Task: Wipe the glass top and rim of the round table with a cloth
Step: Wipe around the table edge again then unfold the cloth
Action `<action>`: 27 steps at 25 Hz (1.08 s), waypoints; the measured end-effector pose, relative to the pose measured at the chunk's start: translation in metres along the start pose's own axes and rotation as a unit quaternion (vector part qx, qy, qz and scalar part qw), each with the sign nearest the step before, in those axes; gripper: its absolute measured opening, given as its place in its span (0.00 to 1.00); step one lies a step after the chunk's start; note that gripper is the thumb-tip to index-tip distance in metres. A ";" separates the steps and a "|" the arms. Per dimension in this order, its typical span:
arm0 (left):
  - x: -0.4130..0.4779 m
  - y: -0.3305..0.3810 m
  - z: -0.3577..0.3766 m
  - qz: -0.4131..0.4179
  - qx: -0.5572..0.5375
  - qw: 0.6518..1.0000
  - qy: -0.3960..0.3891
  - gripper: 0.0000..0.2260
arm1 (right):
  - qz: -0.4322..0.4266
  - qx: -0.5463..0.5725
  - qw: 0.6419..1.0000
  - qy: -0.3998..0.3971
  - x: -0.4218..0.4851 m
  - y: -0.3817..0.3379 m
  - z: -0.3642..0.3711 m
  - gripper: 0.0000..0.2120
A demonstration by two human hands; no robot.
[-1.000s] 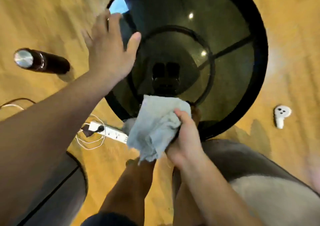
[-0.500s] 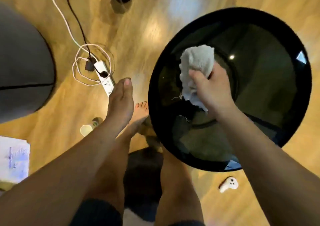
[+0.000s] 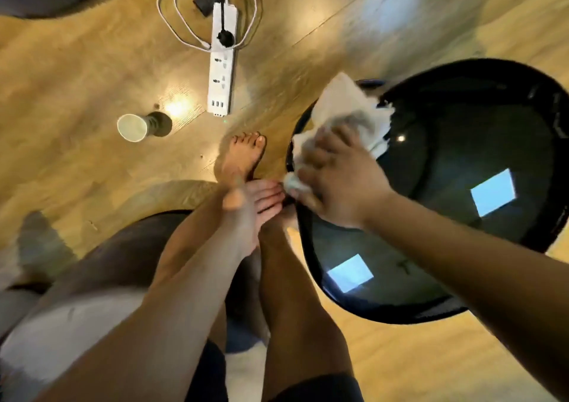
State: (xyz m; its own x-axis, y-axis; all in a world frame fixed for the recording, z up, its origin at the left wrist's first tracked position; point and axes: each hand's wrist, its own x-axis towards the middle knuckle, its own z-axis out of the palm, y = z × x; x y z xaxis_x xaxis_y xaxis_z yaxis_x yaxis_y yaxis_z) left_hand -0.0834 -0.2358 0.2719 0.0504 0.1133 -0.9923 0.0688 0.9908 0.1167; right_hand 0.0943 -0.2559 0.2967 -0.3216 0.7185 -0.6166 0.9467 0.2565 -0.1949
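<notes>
Nearest, blurred left hand (image 3: 246, 210) above the feet, fingers loosely straight, holding nothing. Just beyond, right hand (image 3: 338, 183) with fingers curled round the white cloth (image 3: 348, 106), pressing it on the left rim of the round glass desk (image 3: 462, 155). Farther off on the floor (image 3: 77, 78), paper cup (image 3: 132, 127), then power strip (image 3: 222, 72).

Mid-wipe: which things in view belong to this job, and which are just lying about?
Job: cloth, right hand gripping it, round table's rim, glass top.
Lying about: power strip, white cable, cup, all on the floor; left hand, holding nothing.
</notes>
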 end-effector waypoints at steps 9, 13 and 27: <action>0.008 0.040 0.026 0.121 0.140 0.982 -0.028 0.33 | 0.058 0.004 0.996 0.072 0.012 0.094 -0.021 0.28; 0.006 0.053 0.042 0.188 0.307 0.925 -0.122 0.28 | 0.399 0.038 0.914 0.068 -0.005 0.166 -0.024 0.30; 0.010 0.080 0.148 0.369 0.434 0.811 -0.134 0.19 | 0.133 0.048 0.953 0.266 -0.056 0.120 0.066 0.24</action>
State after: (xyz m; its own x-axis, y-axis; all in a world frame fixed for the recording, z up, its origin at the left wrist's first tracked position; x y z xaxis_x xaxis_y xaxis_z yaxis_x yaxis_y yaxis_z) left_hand 0.0700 -0.1666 0.2775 0.6033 0.5160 -0.6082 0.5914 0.2222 0.7752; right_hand 0.2272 -0.3085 0.2573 -0.0096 0.9829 -0.1840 0.9850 -0.0225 -0.1713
